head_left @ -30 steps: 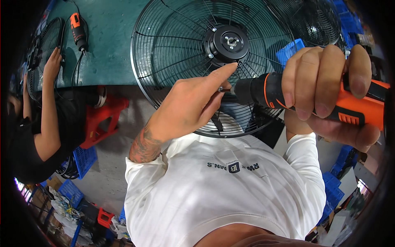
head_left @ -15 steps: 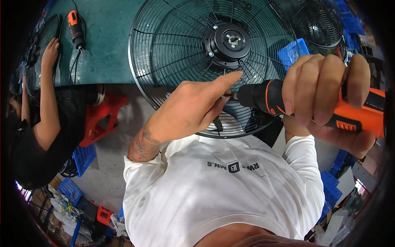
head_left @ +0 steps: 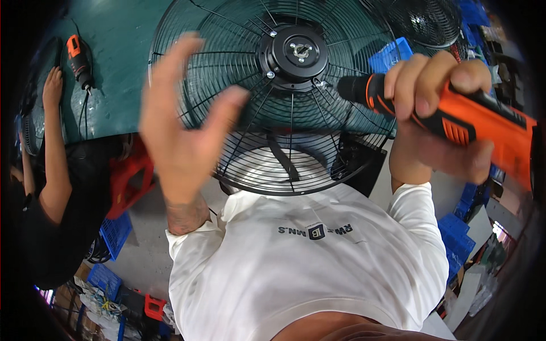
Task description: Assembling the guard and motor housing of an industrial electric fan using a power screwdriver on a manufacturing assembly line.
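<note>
A round black wire fan guard lies before me, its near part reaching past the table edge toward my white shirt. At its hub sits a black motor, with silver screw heads around its mount. My right hand is wrapped round an orange and black cordless drill. The chuck points left, just above the guard, near a bright screw head at the mount's near right side. My left hand, blurred by motion, is raised over the guard's left part, fingers and thumb apart, nothing visible in it.
A co-worker's arm rests on another dark guard at the far left. An orange and black corded tool lies on the green table. A blue bin and more guards are at the upper right. A red stool stands left.
My left hand has left the drill's tip, moving left and up with fingers spread. The drill has tilted, its chuck now higher beside the motor mount. The view has shifted slightly.
</note>
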### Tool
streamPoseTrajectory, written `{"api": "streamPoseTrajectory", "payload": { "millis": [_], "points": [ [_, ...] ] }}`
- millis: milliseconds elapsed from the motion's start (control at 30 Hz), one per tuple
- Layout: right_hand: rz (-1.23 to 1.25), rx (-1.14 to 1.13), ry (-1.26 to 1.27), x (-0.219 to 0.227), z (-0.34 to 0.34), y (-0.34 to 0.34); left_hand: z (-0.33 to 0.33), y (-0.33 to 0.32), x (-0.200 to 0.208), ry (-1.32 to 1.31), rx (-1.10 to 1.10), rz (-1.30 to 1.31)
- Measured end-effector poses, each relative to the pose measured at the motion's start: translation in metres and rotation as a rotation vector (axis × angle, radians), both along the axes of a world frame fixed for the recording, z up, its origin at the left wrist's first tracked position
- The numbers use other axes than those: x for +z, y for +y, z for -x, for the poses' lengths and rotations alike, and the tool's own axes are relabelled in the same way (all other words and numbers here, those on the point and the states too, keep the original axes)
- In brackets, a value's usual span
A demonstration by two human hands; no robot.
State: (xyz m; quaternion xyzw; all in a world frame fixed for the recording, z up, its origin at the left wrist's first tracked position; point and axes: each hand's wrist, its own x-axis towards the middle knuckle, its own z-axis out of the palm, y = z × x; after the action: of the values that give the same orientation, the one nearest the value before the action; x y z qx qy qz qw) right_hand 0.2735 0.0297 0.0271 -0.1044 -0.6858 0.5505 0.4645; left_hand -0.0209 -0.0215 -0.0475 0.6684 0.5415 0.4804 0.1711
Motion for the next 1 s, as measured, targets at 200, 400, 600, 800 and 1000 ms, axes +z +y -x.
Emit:
{"api": "streamPoseTrajectory", "payload": {
  "millis": [200,400,600,800,1000],
  "points": [
    [0.055,-0.032,0.061,-0.024,-0.014,0.024,0.046,0.021,-0.032,-0.165,0.342,0.063],
    [0.154,-0.119,0.064,-0.038,-0.003,0.029,0.057,0.028,-0.058,-0.403,0.289,0.213],
    [0.143,-0.08,0.008,-0.035,0.0,0.033,0.06,0.042,-0.066,-0.699,0.024,0.498],
    [0.115,-0.072,-0.028,-0.043,0.005,0.036,0.06,0.043,-0.069,-0.768,-0.02,0.493],
    [0.095,0.037,-0.045,-0.046,0.004,0.045,0.058,0.044,-0.068,-0.775,-0.036,0.497]
  ]
}}
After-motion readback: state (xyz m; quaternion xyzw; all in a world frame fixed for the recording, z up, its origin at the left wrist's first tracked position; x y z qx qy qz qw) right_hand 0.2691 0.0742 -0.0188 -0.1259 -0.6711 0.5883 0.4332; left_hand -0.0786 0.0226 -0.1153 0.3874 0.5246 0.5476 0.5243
